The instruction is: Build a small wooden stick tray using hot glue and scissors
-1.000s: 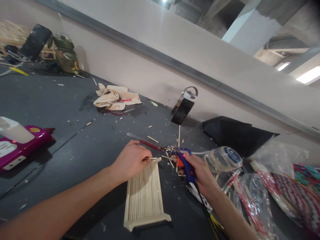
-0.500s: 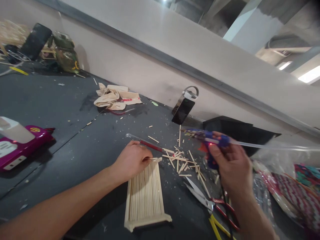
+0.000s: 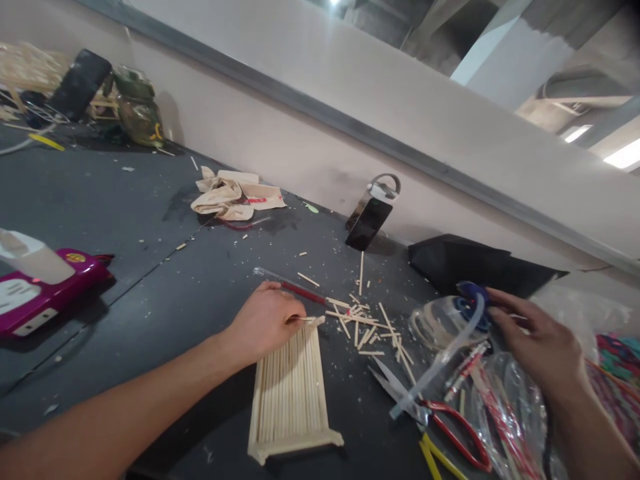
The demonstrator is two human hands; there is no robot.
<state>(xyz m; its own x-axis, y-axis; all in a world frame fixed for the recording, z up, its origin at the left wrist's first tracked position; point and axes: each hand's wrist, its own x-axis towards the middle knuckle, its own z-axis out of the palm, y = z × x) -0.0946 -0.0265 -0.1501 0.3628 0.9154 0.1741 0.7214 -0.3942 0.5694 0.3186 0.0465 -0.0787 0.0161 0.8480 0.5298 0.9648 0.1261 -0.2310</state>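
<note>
My left hand (image 3: 267, 321) is closed in a pinch at the far end of a panel of thin wooden sticks (image 3: 290, 393) lying on the dark table. A small stick (image 3: 306, 319) pokes out from its fingers along the panel's top edge. On the right, my right hand (image 3: 543, 347) has thumb and fingers at the blue hot glue gun (image 3: 473, 293), whose front is turned away and mostly hidden. A clear glue stick (image 3: 443, 363) trails from the gun's rear toward the scissors. The gun sits over a round clear plastic container (image 3: 433, 323).
Loose stick pieces (image 3: 367, 327) lie right of the panel, beside red-handled scissors (image 3: 425, 410) and a yellow-handled tool (image 3: 429, 457). A phone (image 3: 369, 223) leans on a bottle by the wall. A purple power strip (image 3: 83, 270) is at left, crumpled paper (image 3: 225, 193) behind.
My right hand has moved right and down with the glue gun, which has turned so its glue stick points toward me. The left hand and panel have stayed in place.
</note>
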